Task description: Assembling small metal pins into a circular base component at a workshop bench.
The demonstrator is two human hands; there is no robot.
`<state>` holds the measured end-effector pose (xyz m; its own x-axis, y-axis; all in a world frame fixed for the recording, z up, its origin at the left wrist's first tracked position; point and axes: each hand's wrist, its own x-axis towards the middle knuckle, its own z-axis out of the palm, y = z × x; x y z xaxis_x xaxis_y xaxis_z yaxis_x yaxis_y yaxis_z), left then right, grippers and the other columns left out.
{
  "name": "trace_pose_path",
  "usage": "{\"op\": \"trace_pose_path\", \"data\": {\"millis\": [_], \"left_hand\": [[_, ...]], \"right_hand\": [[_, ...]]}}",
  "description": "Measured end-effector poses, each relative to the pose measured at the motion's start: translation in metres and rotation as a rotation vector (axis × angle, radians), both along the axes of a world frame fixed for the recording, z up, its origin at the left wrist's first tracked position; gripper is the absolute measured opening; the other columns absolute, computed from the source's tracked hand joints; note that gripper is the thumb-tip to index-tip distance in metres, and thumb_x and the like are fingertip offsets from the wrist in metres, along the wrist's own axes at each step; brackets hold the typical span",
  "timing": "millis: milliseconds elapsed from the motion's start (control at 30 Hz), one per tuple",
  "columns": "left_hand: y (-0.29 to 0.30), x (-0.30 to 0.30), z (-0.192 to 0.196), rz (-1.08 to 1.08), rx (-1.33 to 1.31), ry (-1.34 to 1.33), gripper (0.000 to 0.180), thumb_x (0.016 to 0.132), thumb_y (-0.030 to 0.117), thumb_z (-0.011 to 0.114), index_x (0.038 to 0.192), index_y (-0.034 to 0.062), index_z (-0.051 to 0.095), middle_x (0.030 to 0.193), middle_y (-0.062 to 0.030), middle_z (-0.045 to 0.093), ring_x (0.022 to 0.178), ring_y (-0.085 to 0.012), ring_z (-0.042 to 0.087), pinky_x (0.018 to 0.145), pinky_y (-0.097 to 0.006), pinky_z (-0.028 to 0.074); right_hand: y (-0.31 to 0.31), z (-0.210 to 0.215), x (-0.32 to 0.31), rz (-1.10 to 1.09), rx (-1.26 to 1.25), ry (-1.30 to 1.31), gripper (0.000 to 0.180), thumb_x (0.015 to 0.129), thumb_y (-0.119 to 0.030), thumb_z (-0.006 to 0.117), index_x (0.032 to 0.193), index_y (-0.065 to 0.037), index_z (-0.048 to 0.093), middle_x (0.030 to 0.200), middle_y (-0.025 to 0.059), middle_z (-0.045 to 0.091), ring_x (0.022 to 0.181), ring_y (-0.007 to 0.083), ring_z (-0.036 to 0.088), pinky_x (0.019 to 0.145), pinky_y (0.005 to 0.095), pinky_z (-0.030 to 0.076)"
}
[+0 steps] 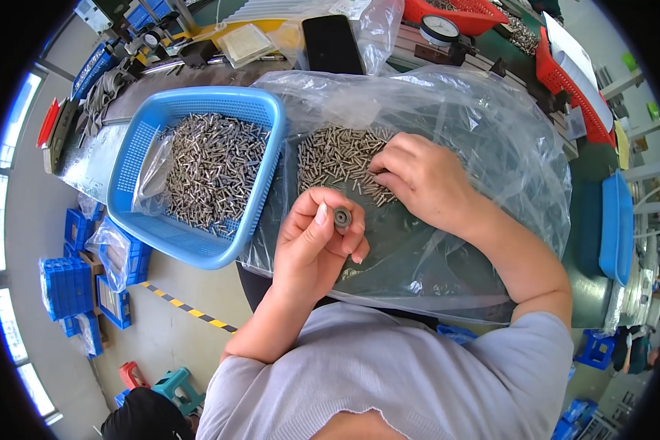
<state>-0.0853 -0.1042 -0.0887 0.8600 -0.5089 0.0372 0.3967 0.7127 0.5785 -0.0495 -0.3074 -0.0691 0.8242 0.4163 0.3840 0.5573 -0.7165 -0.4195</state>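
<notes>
My left hand (317, 238) is closed around a small round grey metal piece with a hole in its middle, a ring gauge (342, 217) by its look, held upright between thumb and fingers. To its right, my right hand (423, 180) has its fingertips pinched together at the edge of a pile of small metal pins (337, 158). Whatever sits between those fingertips is too small to make out. The pile lies on a clear plastic sheet (484, 147) over the green tabletop. Left of it, a blue plastic basket (191, 253) holds many more such pins and a clear bag.
A black phone (332, 45) lies beyond the pile, beside a dial gauge (439, 29). Red baskets (565, 77) stand at the far right, and a long blue tray (616, 229) is at the right edge. Blue crates (67, 287) are stacked on the floor at left.
</notes>
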Motion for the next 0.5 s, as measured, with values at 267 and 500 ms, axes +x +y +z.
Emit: {"op": "trace_pose_path", "data": {"millis": [267, 500], "left_hand": [[-0.001, 0.000, 0.001, -0.002, 0.026, 0.014, 0.020, 0.095, 0.024, 0.053, 0.106, 0.0060, 0.053, 0.088, -0.0111, 0.057, 0.065, -0.0120, 0.047, 0.064, -0.031, 0.045], [-0.001, 0.001, 0.002, -0.028, 0.025, 0.057, 0.020, 0.094, 0.022, 0.056, 0.104, 0.0048, 0.053, 0.089, -0.0107, 0.059, 0.066, -0.0113, 0.049, 0.064, -0.030, 0.047]], "right_hand": [[-0.002, -0.002, 0.002, 0.067, 0.134, 0.009, 0.012, 0.073, -0.006, 0.069, 0.084, -0.005, 0.064, 0.080, 0.0083, 0.058, 0.075, 0.0263, 0.058, 0.064, 0.0342, 0.048], [0.011, 0.036, -0.021, 0.010, 0.663, 0.658, 0.006, 0.083, 0.000, 0.064, 0.088, -0.001, 0.064, 0.081, 0.0021, 0.062, 0.077, 0.0082, 0.060, 0.065, 0.0237, 0.048]]}}
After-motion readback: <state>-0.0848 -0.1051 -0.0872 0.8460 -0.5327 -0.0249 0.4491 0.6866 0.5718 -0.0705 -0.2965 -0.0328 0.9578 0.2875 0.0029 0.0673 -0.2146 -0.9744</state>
